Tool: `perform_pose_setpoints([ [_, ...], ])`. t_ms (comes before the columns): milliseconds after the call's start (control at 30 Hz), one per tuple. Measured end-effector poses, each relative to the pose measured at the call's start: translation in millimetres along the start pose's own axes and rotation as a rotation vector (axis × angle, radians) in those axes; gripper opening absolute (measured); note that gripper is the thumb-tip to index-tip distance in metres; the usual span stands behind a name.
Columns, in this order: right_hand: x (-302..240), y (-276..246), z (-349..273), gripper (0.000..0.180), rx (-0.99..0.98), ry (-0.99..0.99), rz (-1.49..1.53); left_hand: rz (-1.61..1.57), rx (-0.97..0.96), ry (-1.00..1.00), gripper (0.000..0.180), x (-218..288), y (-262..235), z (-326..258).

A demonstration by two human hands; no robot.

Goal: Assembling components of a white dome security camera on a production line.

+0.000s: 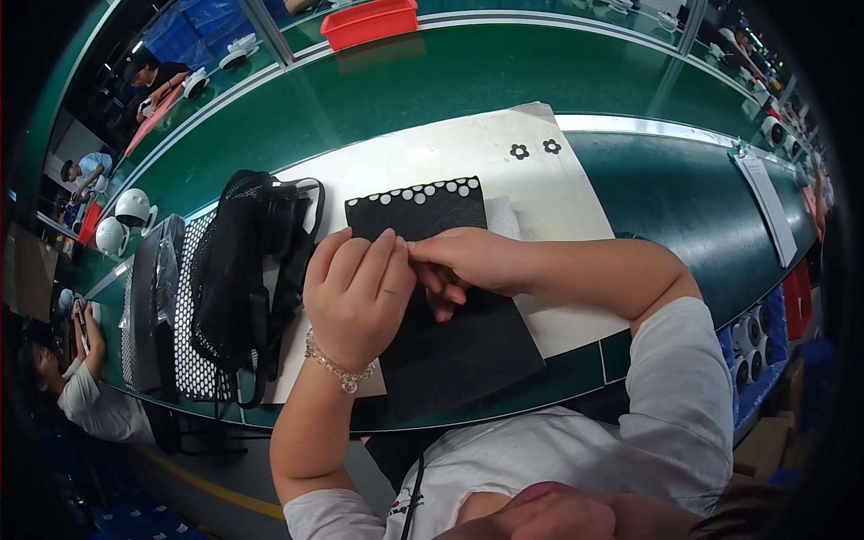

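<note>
My left hand (355, 292), with a beaded bracelet (349, 373) at its wrist, meets my right hand (468, 256) fingertip to fingertip. Both hands are closed in a pinch; whatever they pinch is too small or too hidden to name. Beneath them lies a black sheet (414, 214) with a row of round white dots along its far edge. A larger plain black piece (468, 360) stretches toward me, and the hands cover where the two meet. Two black flower-shaped pieces (519, 152) rest beyond on the white board (490, 135).
Left of the board are black mesh pieces (234, 279) with straps and white-dotted panels (193, 324). A red tray (369, 22) stands across the green table (540, 63). A white strip (765, 207) lies at right. Other people work at the far left, near white rounded devices (133, 209).
</note>
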State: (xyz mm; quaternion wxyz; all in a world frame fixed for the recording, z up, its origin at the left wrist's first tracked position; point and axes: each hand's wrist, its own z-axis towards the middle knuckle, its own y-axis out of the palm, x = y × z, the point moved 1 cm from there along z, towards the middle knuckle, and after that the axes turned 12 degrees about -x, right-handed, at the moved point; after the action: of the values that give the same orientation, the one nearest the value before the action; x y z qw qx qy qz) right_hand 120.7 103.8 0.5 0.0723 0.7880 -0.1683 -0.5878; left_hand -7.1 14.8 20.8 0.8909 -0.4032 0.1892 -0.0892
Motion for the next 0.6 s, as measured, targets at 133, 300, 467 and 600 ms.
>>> perform_pose_setpoints([
  [133,2.8,-3.5,1.9,0.038,0.037,-0.006,0.052,-0.004,-0.034,-0.002,0.015,-0.5,3.9,-1.1],
  [300,2.5,-0.1,1.7,0.035,0.11,-0.028,0.073,0.007,-0.082,-0.006,0.016,2.0,6.5,-2.7],
  [467,3.7,1.5,3.1,0.036,0.142,-0.035,0.032,0.051,-0.085,0.016,0.017,2.6,5.3,-3.8],
  [600,4.4,2.2,5.0,0.037,0.144,-0.033,-0.025,0.049,-0.095,0.013,0.017,3.3,4.0,-4.9],
])
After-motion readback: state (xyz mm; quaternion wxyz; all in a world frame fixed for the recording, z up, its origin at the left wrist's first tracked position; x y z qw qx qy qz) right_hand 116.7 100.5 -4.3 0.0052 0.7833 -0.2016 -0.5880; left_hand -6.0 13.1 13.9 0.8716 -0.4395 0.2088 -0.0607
